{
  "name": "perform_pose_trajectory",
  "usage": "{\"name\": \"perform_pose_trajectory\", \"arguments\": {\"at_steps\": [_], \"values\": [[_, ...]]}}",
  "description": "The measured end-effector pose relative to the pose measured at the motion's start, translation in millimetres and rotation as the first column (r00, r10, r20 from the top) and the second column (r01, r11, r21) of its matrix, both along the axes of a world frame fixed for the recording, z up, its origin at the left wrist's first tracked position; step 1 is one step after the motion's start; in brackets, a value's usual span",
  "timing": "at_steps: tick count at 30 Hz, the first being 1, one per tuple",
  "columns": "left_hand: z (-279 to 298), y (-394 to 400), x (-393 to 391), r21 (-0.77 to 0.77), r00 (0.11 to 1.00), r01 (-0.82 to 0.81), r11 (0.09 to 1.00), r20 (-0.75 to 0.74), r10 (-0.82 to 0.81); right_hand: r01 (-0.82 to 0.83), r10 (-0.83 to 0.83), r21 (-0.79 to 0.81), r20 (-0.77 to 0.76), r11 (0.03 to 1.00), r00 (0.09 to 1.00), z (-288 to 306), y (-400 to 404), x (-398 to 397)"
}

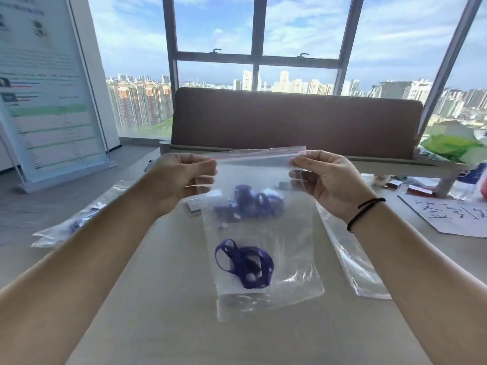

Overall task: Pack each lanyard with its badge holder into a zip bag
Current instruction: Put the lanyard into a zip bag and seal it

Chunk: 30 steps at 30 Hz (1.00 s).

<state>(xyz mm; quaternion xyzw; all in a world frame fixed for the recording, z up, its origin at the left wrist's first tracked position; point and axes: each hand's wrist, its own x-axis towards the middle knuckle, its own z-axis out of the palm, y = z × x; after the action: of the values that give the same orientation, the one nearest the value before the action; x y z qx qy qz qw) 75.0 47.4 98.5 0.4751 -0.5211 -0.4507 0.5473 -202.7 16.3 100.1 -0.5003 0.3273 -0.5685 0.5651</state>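
Lanyard [243,263], blue, sits bunched near the bottom of a clear zip bag [266,233] held up above the counter [163,325]. A clear rectangle beneath the ribbon, low in the bag, is probably the badge holder [241,301]; too faint to be sure.

Step in hand, as I judge it: sealing. Contents are in, and both hands are at the zip strip [259,153].

Left hand [181,177]: fingers curled, thumb and forefinger pinching the left end of the strip.

Middle: strip runs nearly level between the hands, red line along the top. Whether the track is already pressed closed cannot be told here. Seen through the bag, more blue lanyards [250,204] lie on the counter behind it.

Right hand [322,177]: fingers curled, pinching the right end of the strip; dark cord on the wrist.

Next move likely calls for running a pinch along the strip end to end, keeping the bag taut so the track mates, then setting the bag aside. Spare empty bag [353,262] lies on the counter to the right.
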Motion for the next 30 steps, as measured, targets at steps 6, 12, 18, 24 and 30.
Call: {"name": "perform_pose_trajectory", "arguments": {"at_steps": [6, 12, 18, 24, 30], "values": [[31, 14, -13, -0.157, 0.994, -0.076, 0.985, -0.085, 0.063, 0.222, -0.232, -0.157, -0.045, 0.962, 0.972, 27, 22, 1], [42, 25, -17, -0.416, 0.978, -0.199, 0.887, -0.028, 0.206, 0.211, -0.207, -0.191, 0.039, 0.959, 0.978, 41, 46, 6], [49, 23, -18, -0.497, 0.959, -0.256, 0.829, -0.022, 0.283, 0.349, -0.416, -0.339, -0.147, 0.874, 0.898, 41, 42, 17], [31, 17, -7, -0.596, 0.856, -0.336, 0.729, 0.13, 0.501, 0.204, -0.197, -0.211, 0.057, 0.956, 0.979, 43, 52, 28], [26, 18, 3, -0.596, 0.866, -0.312, 0.74, 0.142, 0.48, 0.178, -0.166, -0.16, 0.084, 0.971, 0.982, 39, 56, 35]]}}
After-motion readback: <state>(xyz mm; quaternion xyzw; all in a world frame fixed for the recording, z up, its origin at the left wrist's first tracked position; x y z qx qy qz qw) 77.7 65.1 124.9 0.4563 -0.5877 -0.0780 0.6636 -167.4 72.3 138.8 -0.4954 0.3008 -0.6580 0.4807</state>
